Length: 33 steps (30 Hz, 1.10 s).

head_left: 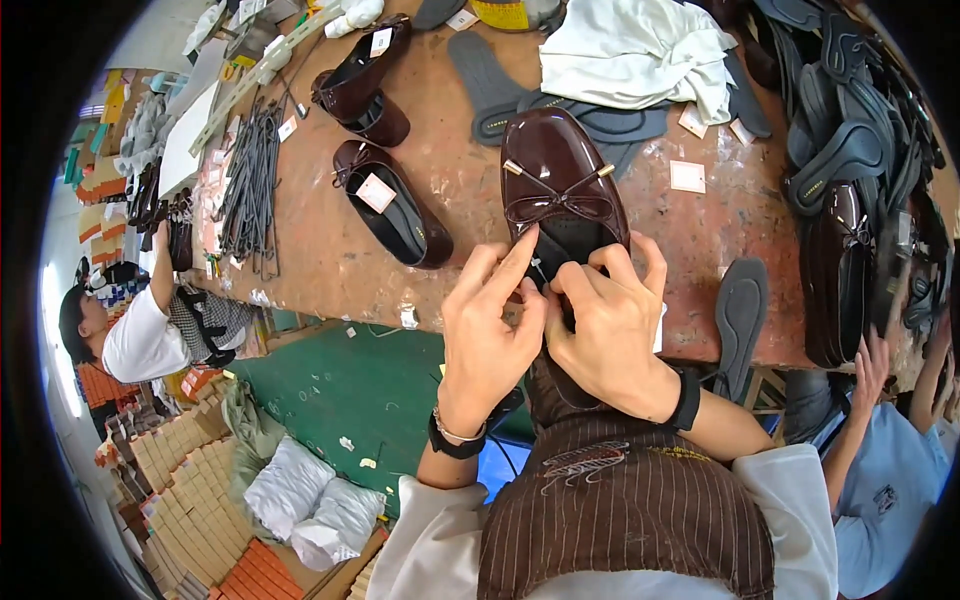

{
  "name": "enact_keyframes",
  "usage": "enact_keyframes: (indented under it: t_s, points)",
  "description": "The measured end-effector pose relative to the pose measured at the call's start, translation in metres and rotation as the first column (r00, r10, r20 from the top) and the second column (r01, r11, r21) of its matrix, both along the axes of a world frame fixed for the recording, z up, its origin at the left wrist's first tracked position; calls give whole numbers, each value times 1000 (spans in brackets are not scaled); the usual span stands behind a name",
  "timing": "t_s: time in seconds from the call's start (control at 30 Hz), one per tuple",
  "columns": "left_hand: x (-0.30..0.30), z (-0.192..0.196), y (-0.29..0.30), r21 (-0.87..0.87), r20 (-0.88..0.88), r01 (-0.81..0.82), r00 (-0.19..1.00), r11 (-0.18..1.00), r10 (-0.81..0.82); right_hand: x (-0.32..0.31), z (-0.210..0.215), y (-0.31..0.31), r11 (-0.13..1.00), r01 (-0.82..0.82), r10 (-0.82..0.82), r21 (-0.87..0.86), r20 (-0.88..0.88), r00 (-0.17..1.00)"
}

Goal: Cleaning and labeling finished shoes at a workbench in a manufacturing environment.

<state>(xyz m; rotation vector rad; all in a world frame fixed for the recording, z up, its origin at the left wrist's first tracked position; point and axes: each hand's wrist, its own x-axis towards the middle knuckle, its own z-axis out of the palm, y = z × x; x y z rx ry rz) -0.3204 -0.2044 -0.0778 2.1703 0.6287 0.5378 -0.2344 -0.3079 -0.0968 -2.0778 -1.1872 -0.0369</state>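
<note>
A glossy burgundy shoe [555, 155] with a bow and metal-tipped laces lies at the table's near edge, toe pointing away and opening toward me. My left hand [490, 330] is closed at the left rim, its index finger against the edge below the bow. Fingers pinched, my right hand [610, 320] works at the opening and hides the heel. Between the hands a small white thread-like piece [540, 266] shows against the dark insole; what the right fingers pinch is too small to make out. A white tag edge [660, 325] peeks out beside the right hand.
Two burgundy shoes with tags, one nearer [430, 240], lie to the left. Beyond them is a bundle of dark cords [250, 185]. Grey insoles [740, 310], a white cloth [635, 60] and a loose tag [688, 177] lie around. Co-workers are at left [150, 335] and right [890, 490].
</note>
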Motion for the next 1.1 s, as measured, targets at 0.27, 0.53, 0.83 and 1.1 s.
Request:
enact_keyframes:
  t_s: [0.27,0.53,0.83,1.1]
  points:
    - [3,14,8,489,-271,72,960,869,73,3,-5,1,998,55,-57,32,76,995]
    - [9,21,17,458,-312,206,948,865,-61,9,0,-5,998,68,-67,-10,110,992]
    - [3,-6,6,491,209,-53,976,870,-59,53,56,-48,963,-269,232,31,-609,758]
    - [-1,-4,-7,-590,297,-2,930,807,219,52,52,-38,952,-284,297,115,-573,764]
